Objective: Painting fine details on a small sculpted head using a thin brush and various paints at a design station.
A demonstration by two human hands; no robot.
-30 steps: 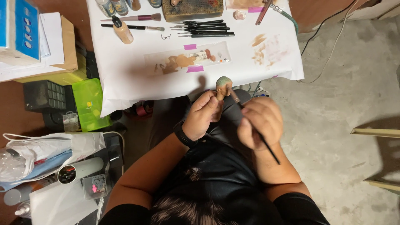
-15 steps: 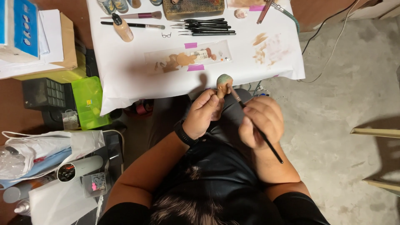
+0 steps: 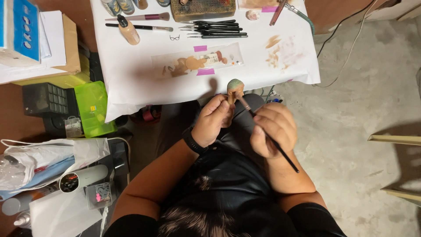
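Observation:
My left hand [image 3: 215, 119] grips a small doll-like head [image 3: 235, 89] with a greenish top, held up just below the table's near edge. A thin dark paintbrush [image 3: 268, 137] is pinched in my right hand [image 3: 274, 129], its tip touching the small head and its handle pointing back toward my body. A black band circles my left wrist. Both hands hover over my lap, close together.
The table is covered with white paper [image 3: 144, 79]. On it lie a taped clear palette sheet with skin-tone paint [image 3: 197, 63], a row of black brushes [image 3: 217, 28], a small bottle [image 3: 128, 30] and paint smears [image 3: 280, 50]. A green plastic box [image 3: 92, 107], boxes and bags sit at left; concrete floor at right.
The hands and the small head have stayed almost in place; my right hand has shifted slightly with the brush against the head.

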